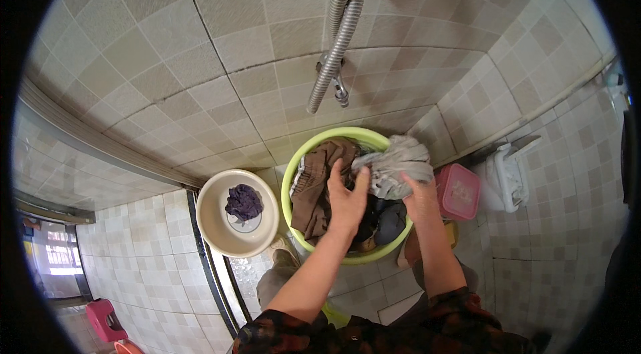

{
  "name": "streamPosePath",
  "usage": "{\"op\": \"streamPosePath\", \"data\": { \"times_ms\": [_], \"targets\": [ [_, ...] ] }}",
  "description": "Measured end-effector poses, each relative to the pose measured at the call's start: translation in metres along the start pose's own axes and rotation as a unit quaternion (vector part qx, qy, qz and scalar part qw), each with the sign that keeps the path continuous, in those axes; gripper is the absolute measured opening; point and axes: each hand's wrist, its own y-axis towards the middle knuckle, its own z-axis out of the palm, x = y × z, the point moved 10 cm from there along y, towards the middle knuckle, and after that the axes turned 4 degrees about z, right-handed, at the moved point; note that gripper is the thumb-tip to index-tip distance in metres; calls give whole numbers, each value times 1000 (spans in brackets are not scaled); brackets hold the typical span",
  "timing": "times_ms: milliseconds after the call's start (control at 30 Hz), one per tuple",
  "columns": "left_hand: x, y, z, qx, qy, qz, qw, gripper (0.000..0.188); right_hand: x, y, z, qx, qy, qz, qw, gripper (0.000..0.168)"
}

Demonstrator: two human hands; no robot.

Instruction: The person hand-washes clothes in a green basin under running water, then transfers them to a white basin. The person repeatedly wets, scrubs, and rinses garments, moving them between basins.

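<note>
A round lime-green basin [287, 198] holding wet laundry stands before me. My right hand [421, 199] grips a bunched light grey cloth [403, 163] over the basin's right side, and part of the cloth reaches past the rim. Thumb and fingers spread apart, my left hand [347, 203] hovers over the laundry; its thumb is close to the cloth's left end, and whether they touch is hard to tell. Brown fabric with a gathered waistband [315, 186] fills the basin's left part. Dark garments [390, 224] lie below and between my hands.
To the left, a cream basin [203, 213] contains a crumpled dark purple cloth [244, 202]. A pink lidded container [459, 191] and a white bin [506, 178] stand at the right. Above hang a metal shower hose [345, 28] and a wall tap [341, 93]. A pink stool [104, 319] is at lower left.
</note>
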Motion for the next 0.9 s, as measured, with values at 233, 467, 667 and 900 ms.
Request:
{"op": "streamPosePath", "data": {
  "times_ms": [233,467,667,900],
  "targets": [
    [9,-25,43,106,-367,-319,867,57,8,-21,4,102,-168,-13,980,59],
    [0,-34,52,76,-332,-288,895,25,11,-1,11,175,-63,-6,982,59],
    [-14,-15,41,69,-102,7,992,15,9,11,34,184,46,-5,982,45],
    [-42,-23,53,123,188,150,963,38,6,30,14,104,-203,74,971,28]
  ]
}}
